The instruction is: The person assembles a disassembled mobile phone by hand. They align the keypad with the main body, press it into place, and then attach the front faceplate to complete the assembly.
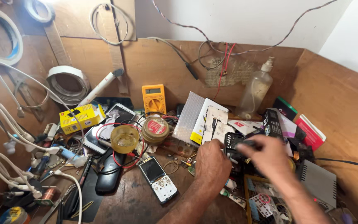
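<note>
My left hand (213,164) rests knuckles-up at the middle of a cluttered wooden workbench (137,199), fingers curled down among small parts; I cannot see anything held in it. My right hand (270,155) is blurred and reaches left over a black rectangular device (233,143), with its fingers pinched on a dark part of it. An opened small phone (158,179) with a bare screen and white keypad lies just left of my left hand.
A yellow multimeter (154,98) leans on the back wall beside a clear pump bottle (255,89). A yellow box (81,118), round tins (156,129), a black mouse (109,176), white cables (5,120) and boxes (309,132) crowd the bench.
</note>
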